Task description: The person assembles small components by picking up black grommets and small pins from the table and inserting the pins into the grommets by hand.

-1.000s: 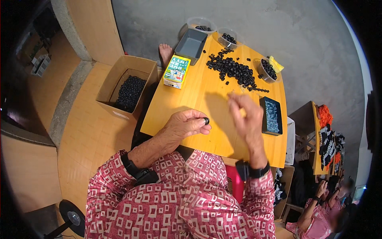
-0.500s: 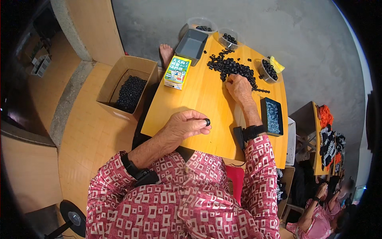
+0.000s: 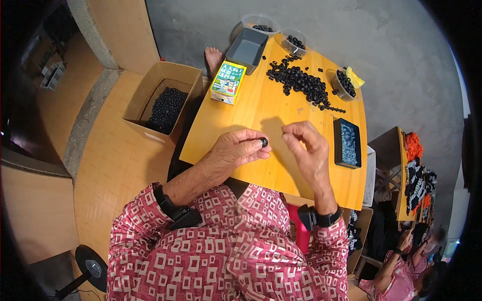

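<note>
Between the thumb and fingers of my left hand (image 3: 232, 151) is a small round black part (image 3: 264, 142), held above the table's near side. My right hand (image 3: 310, 149) is raised a short way to its right, thumb and forefinger pinched together. Whether anything sits in that pinch is too small to make out. Beyond both hands, a loose pile of black ring-like parts (image 3: 304, 84) spreads over the yellow table (image 3: 241, 118). Right of my right hand lies a black tray (image 3: 348, 165) holding many tiny pale pieces.
A green-and-yellow carton (image 3: 228, 83) and a grey bin (image 3: 247, 49) stand at the far left of the table. Clear tubs (image 3: 345, 85) with black parts line its far side. A cardboard box (image 3: 135, 103) of black pieces stands left. Another person (image 3: 396, 273) sits lower right.
My right hand has come back from the pile toward me, still pinched, close to my left hand. My left hand keeps the black part in nearly the same place.
</note>
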### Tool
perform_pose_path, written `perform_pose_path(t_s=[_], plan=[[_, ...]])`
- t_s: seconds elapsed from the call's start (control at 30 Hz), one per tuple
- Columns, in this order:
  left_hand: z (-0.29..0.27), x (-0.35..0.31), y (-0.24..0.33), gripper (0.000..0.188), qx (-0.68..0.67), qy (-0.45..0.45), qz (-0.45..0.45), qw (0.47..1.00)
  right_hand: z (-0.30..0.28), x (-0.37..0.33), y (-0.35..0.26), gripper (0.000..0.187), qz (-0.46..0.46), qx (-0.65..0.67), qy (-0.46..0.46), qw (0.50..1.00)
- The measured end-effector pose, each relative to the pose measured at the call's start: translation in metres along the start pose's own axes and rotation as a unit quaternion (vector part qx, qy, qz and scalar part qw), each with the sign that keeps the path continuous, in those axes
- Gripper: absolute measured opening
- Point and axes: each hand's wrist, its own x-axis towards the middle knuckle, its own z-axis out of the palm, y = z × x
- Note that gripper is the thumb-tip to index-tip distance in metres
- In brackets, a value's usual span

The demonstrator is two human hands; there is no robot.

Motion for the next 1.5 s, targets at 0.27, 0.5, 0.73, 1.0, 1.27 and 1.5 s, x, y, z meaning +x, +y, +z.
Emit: perform_pose_path(t_s=[0.27,0.5,0.73,1.0,1.27,1.5], plan=[[0.003,0.000,-0.005,0.025,-0.024,-0.014,0.018,0.999,0.024,-0.027,-0.009,0.015,-0.093,0.008,0.028,0.995],[0.004,-0.001,-0.003,0.023,0.008,0.008,0.008,1.000,0.027,-0.027,-0.007,0.020,-0.156,-0.060,0.039,0.985],[0.007,-0.003,-0.002,0.020,0.007,0.019,0.002,1.000,0.029,-0.025,-0.007,0.022,-0.195,-0.089,0.056,0.975],[0.004,-0.001,-0.004,0.021,0.015,0.021,0.008,1.000,0.028,-0.023,-0.013,0.023,-0.240,-0.138,0.055,0.959],[0.006,-0.002,-0.005,0.022,0.024,0.053,0.006,0.998,0.027,-0.023,-0.014,0.024,-0.265,-0.215,0.052,0.939],[0.002,0.001,-0.009,0.023,-0.006,0.015,0.022,1.000,0.024,-0.023,-0.016,0.021,-0.220,-0.128,0.039,0.966]])
